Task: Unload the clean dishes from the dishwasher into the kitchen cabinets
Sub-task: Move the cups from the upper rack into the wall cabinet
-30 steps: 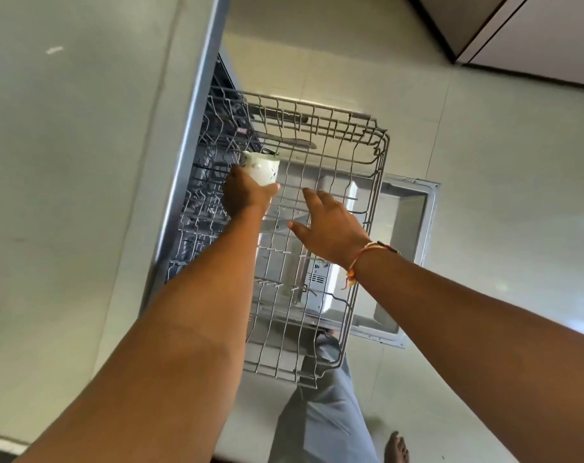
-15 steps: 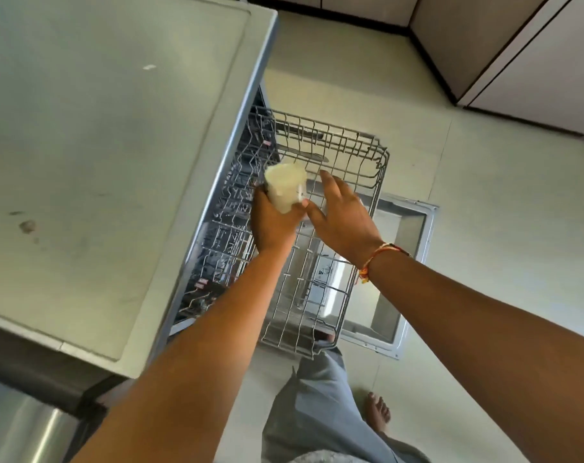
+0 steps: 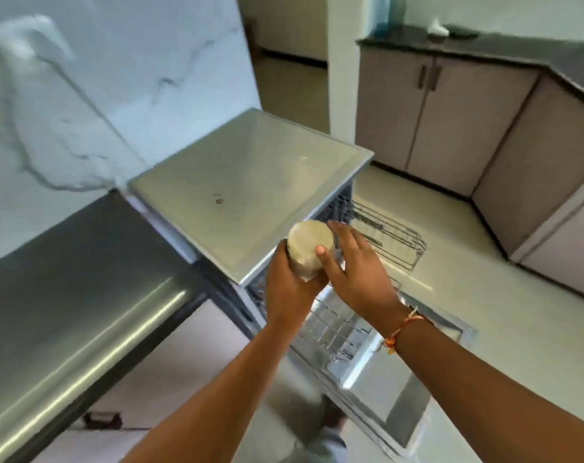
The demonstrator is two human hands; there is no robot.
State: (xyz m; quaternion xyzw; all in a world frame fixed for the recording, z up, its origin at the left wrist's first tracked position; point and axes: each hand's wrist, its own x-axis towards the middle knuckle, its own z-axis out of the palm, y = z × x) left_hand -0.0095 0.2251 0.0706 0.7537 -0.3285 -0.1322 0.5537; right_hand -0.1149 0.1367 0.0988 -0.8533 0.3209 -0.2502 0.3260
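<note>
The left hand (image 3: 288, 285) is gripping a cream cup (image 3: 309, 248) from below, its fingers curling round the side. The right hand (image 3: 357, 275) is holding the same cup, thumb on the near side and fingers behind. The cup is hovering over the dishwasher's (image 3: 250, 182) front corner, above the pulled-out rack (image 3: 390, 238).

The left hand (image 3: 288, 289) grips a pale cup (image 3: 310, 243) from below and the right hand (image 3: 362, 274) pinches its side, over the front edge of the dishwasher (image 3: 250, 185), its rack (image 3: 392, 237) pulled out beyond.
</note>
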